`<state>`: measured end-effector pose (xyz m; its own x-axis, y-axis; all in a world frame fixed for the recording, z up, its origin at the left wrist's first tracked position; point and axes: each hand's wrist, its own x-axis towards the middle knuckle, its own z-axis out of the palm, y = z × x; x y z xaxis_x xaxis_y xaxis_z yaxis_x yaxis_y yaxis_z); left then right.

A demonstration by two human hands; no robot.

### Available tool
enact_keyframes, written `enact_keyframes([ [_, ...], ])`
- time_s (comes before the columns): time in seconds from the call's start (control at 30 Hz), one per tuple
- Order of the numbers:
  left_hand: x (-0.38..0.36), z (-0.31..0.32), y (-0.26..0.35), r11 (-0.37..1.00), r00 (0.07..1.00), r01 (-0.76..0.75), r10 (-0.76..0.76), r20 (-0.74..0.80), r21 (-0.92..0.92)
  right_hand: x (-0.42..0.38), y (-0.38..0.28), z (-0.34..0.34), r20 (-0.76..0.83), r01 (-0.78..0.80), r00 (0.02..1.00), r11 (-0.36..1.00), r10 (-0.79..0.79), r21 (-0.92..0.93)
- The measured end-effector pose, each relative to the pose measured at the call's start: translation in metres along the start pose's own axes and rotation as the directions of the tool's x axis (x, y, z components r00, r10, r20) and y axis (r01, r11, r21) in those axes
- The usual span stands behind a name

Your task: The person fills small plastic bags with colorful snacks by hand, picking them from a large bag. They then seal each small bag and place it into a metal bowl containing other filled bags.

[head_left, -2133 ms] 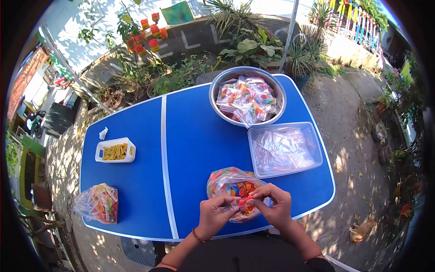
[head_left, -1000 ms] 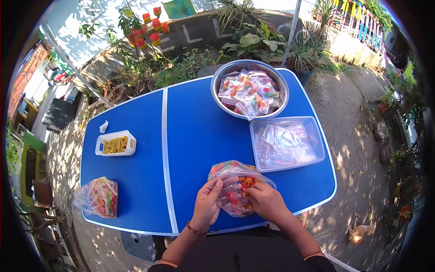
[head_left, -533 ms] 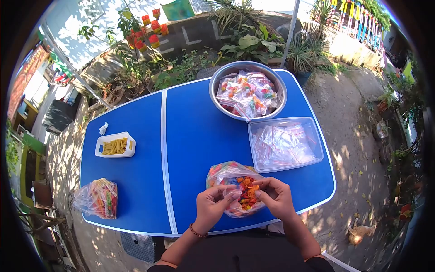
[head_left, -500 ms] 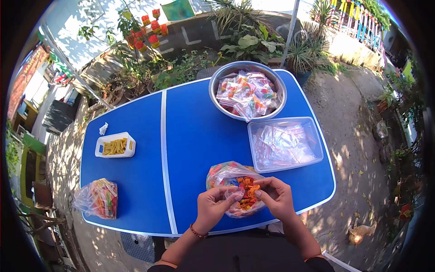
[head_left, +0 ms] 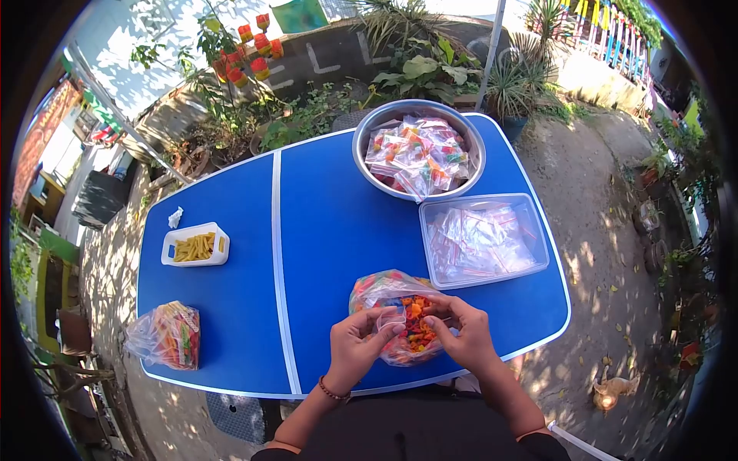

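blue table [head_left: 330, 223], bearing a steel bowl [head_left: 359, 157], clear tub [head_left: 492, 278], open bag [head_left: 377, 286]; leftward, white basket [head_left: 206, 263], crumpled scrap [head_left: 175, 217], filled bag [head_left: 173, 336].

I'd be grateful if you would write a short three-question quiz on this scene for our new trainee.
1. What does the left hand hold near the open bag of colourful pieces?

2. True or false: the metal bowl stands farther away than the clear tub.

3. Which colour are the sticks in the white basket?
A) Blue
B) Yellow
C) Black

Key:
1. A small clear bag
2. True
3. B
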<state>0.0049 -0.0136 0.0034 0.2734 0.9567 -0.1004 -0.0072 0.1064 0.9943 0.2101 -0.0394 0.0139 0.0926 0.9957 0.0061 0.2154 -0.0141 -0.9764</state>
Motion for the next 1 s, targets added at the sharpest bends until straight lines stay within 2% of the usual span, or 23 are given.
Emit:
enact_keyframes([
  [0.03,0.0,0.0,-0.001,1.0,1.0,0.001,-0.001,-0.006,-0.021,-0.001,0.002,-0.001,0.071,0.095,0.994,0.976,-0.082,-0.195],
  [0.1,-0.001,0.002,0.004,0.998,1.0,0.005,-0.005,-0.003,-0.065,-0.003,0.009,-0.005,0.252,0.302,0.948,0.794,-0.194,-0.527],
  [0.2,0.0,0.002,0.002,0.996,1.0,0.025,-0.025,0.005,-0.081,-0.008,0.014,0.003,0.312,0.337,0.938,0.622,-0.153,-0.707],
  [0.3,0.001,0.003,0.003,0.994,1.0,0.029,-0.028,0.008,-0.108,-0.005,0.017,0.007,0.335,0.358,0.931,0.555,-0.148,-0.75],
  [0.6,0.002,0.003,0.0,0.993,0.999,0.032,-0.031,0.016,-0.115,-0.004,0.027,0.025,0.254,0.362,0.931,0.569,-0.264,-0.738],
  [0.8,0.001,0.001,0.0,0.993,1.0,0.025,-0.023,0.016,-0.119,0.001,0.017,0.014,0.222,0.333,0.943,0.724,-0.248,-0.605],
  [0.9,0.002,0.002,0.001,0.99,0.999,0.034,-0.031,0.025,-0.134,0.003,0.017,0.012,0.201,0.314,0.949,0.751,-0.241,-0.581],
  [1.0,0.003,0.002,0.002,0.987,0.999,0.038,-0.035,0.022,-0.156,0.003,0.013,0.01,0.177,0.234,0.971,0.812,-0.163,-0.535],
])
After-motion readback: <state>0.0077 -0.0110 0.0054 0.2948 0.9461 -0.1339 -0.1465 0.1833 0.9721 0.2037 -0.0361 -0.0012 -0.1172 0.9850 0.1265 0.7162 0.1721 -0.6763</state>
